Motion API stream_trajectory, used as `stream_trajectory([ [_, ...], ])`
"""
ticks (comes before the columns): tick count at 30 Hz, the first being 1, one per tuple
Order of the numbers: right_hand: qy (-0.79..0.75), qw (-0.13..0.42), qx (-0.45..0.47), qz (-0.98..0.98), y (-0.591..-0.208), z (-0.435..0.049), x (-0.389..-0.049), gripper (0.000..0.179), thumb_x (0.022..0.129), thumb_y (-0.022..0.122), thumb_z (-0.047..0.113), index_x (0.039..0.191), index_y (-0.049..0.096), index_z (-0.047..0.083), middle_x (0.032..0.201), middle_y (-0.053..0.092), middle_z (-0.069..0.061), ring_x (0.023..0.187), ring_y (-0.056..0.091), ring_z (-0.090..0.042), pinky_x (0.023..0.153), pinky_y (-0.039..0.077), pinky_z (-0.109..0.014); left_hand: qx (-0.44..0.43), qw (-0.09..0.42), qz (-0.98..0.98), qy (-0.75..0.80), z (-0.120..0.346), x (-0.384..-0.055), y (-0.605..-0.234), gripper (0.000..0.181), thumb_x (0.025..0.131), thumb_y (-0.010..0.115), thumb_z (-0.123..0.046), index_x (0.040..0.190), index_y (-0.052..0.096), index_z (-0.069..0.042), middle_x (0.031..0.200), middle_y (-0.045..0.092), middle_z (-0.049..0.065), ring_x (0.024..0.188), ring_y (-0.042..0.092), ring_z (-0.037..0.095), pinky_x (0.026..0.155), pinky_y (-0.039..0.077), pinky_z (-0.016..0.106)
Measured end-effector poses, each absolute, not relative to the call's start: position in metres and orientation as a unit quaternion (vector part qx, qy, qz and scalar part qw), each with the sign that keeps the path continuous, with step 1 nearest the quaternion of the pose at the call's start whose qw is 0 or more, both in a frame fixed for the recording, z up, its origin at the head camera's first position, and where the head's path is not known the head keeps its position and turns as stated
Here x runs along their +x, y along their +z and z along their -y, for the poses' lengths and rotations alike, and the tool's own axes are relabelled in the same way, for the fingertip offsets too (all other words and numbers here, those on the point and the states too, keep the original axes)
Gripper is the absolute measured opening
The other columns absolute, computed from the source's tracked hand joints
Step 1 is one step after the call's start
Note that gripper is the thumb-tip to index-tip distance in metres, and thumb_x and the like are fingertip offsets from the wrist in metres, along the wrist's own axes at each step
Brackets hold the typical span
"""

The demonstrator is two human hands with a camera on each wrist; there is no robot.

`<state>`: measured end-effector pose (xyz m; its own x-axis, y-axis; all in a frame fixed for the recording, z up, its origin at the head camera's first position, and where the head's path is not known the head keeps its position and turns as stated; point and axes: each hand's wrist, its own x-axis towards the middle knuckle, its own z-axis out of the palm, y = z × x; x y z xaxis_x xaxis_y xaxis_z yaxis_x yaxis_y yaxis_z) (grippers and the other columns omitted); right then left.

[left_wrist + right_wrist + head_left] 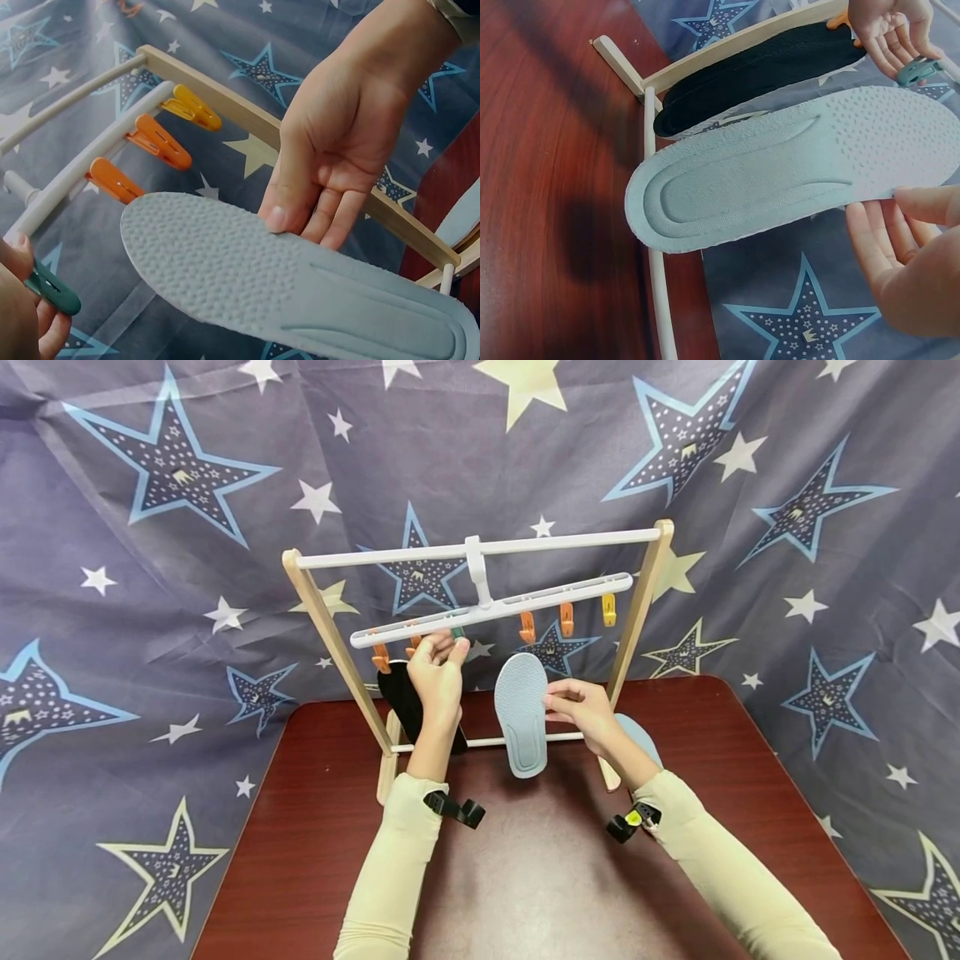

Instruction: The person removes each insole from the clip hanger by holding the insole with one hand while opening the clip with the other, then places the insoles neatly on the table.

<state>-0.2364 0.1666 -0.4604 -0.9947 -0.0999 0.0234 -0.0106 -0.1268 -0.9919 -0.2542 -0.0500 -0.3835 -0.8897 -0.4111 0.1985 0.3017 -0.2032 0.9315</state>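
My left hand (437, 681) pinches a green clothespin (54, 289) that hangs from the white hanger bar (555, 598). With thumb and fingers at its side edge, my right hand (587, 714) holds a light blue insole (521, 714) upright, toe end up, below the bar. In the head view a gap separates the insole from the green clothespin. Left of my left hand, a black insole (765, 71) hangs from orange clothespins (381, 658). To the right along the bar are two orange clothespins (161, 142) and a yellow clothespin (196, 109), holding nothing.
A wooden stand (645, 602) with a white top rod (570, 543) carries the hanger. Another light blue insole (639, 739) lies on the red-brown table (315, 835), partly behind my right forearm. A star-patterned cloth (180, 710) hangs behind.
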Motion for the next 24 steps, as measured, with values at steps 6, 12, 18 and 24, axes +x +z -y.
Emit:
stream_trajectory([
  [6,-0.746,0.025,-0.046,-0.663,-0.459,-0.175,-0.235,0.021,0.094,0.065,-0.007,0.112,0.062,-0.016,0.08,0.069,0.003,0.078,0.069,-0.009,0.08,0.064,-0.04,0.044,0.233,0.591,-0.771,0.05,-0.254,-0.384,0.023,0.087,0.074,0.009,0.109,0.068,0.011,0.099,0.067,0.012,0.088,0.065,0.011,0.08,0.059,0.017],
  [12,-0.75,0.018,-0.041,-0.66,-0.457,-0.182,-0.232,0.017,0.093,0.065,-0.008,0.109,0.063,-0.013,0.079,0.068,0.003,0.077,0.069,-0.008,0.077,0.065,-0.036,0.042,0.232,0.592,-0.771,0.05,-0.255,-0.384,0.023,0.087,0.073,0.009,0.109,0.068,0.01,0.1,0.067,0.012,0.089,0.065,0.01,0.081,0.059,0.018],
  [18,-0.756,0.015,-0.04,-0.654,-0.456,-0.192,-0.229,0.014,0.093,0.064,-0.009,0.107,0.064,-0.011,0.079,0.067,0.002,0.077,0.068,-0.008,0.073,0.065,-0.03,0.042,0.232,0.591,-0.771,0.049,-0.255,-0.385,0.022,0.087,0.073,0.009,0.109,0.068,0.01,0.1,0.067,0.012,0.088,0.065,0.01,0.081,0.059,0.018],
  [24,-0.755,0.003,-0.039,-0.654,-0.455,-0.207,-0.226,0.013,0.094,0.064,-0.009,0.107,0.064,-0.008,0.079,0.068,0.002,0.075,0.071,-0.01,0.079,0.065,-0.036,0.038,0.23,0.589,-0.774,0.048,-0.256,-0.387,0.022,0.087,0.073,0.01,0.109,0.068,0.01,0.099,0.067,0.01,0.088,0.065,0.01,0.081,0.06,0.018],
])
